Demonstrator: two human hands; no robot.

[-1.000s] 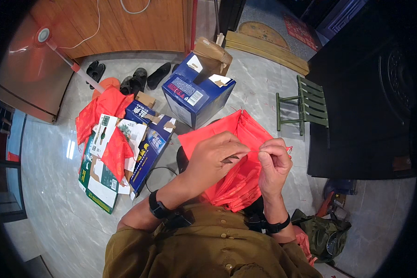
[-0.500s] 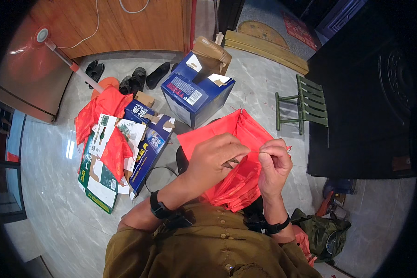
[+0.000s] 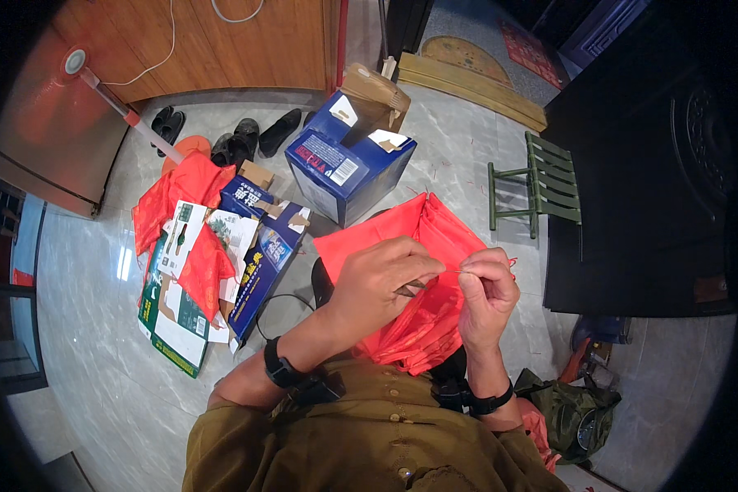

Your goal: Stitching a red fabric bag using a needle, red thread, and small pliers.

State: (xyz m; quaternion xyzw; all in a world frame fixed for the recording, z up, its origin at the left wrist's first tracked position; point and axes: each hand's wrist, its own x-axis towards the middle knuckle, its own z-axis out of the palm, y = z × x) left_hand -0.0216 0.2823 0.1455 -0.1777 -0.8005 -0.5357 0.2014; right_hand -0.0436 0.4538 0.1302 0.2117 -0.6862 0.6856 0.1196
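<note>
Thin strand (image 3: 453, 271) (kind unclear) between both hands (image 3: 385, 275) (image 3: 487, 297), above red cloth (image 3: 422, 324)

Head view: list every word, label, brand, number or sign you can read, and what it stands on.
Printed wording isn't copied here, only placed.
Blue box: red and white print, plus a barcode.
Flat blue carton: large pale and yellow characters.
Green carton: yellow print along its edge, too small to read.
Red mat: markings too blurred to read.
</note>
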